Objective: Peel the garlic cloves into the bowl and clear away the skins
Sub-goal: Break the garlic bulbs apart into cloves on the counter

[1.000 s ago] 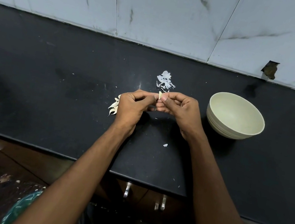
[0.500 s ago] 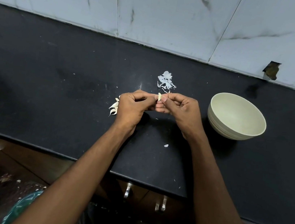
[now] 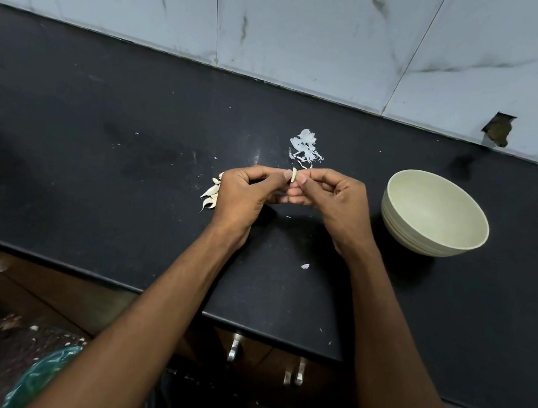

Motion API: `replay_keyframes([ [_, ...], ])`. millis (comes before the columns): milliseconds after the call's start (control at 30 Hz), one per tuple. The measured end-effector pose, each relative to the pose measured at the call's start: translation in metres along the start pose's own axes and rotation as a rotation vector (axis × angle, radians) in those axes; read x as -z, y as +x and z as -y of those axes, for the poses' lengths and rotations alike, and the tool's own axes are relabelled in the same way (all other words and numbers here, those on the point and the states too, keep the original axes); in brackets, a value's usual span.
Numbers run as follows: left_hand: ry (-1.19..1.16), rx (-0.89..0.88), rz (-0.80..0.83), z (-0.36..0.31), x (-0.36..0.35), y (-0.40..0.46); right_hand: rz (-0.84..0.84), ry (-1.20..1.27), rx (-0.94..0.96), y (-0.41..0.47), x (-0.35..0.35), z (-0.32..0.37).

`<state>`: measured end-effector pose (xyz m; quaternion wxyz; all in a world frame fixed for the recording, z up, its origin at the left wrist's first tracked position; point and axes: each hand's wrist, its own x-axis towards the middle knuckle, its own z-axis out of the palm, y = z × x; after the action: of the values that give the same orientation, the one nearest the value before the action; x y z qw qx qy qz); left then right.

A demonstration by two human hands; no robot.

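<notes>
We pinch one garlic clove (image 3: 294,175) between our left hand (image 3: 244,194) and right hand (image 3: 332,201) above the black counter (image 3: 91,179). Unpeeled cloves (image 3: 211,194) lie left, skins (image 3: 305,146) beyond, the bowl (image 3: 433,217) right.

Left hand (image 3: 245,190) and right hand (image 3: 330,198) pinch one garlic clove (image 3: 293,175) near the bowl (image 3: 433,218).

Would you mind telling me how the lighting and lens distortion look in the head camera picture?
Head view: dim, bluish light; a small glare spot on the black counter; the bowl casts a soft shadow; wide-angle lens bends the counter edge; hands and garlic clove look sharp.
</notes>
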<state>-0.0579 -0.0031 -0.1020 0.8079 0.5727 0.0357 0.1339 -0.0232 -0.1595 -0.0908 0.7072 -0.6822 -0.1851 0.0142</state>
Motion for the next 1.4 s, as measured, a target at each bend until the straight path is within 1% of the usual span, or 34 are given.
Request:
replay_keyframes([
  [167, 0.026, 0.0, 0.034, -0.001, -0.001, -0.003, -0.017, -0.063, 0.029, -0.001, 0.0, 0.002],
  [333, 0.076, -0.015, 0.005, 0.002, 0.001, 0.0, -0.014, -0.143, 0.048, -0.001, -0.001, -0.002],
  [767, 0.097, -0.044, 0.044, 0.003, 0.001, -0.001, -0.011, -0.106, 0.033, -0.001, -0.001, 0.002],
  [1000, 0.042, -0.016, 0.036, 0.003, -0.001, -0.002, -0.03, -0.126, 0.003, 0.001, -0.004, 0.002],
  [1167, 0.086, -0.052, -0.011, 0.002, -0.002, -0.002, -0.068, -0.208, -0.008, 0.001, -0.007, 0.001],
  [1300, 0.23, -0.131, -0.059, 0.007, -0.002, -0.002, -0.158, -0.317, 0.01, 0.0, -0.01, -0.002],
  [1400, 0.27, -0.104, -0.076, 0.011, -0.001, -0.002, -0.197, -0.414, 0.056, -0.001, -0.01, -0.003],
])
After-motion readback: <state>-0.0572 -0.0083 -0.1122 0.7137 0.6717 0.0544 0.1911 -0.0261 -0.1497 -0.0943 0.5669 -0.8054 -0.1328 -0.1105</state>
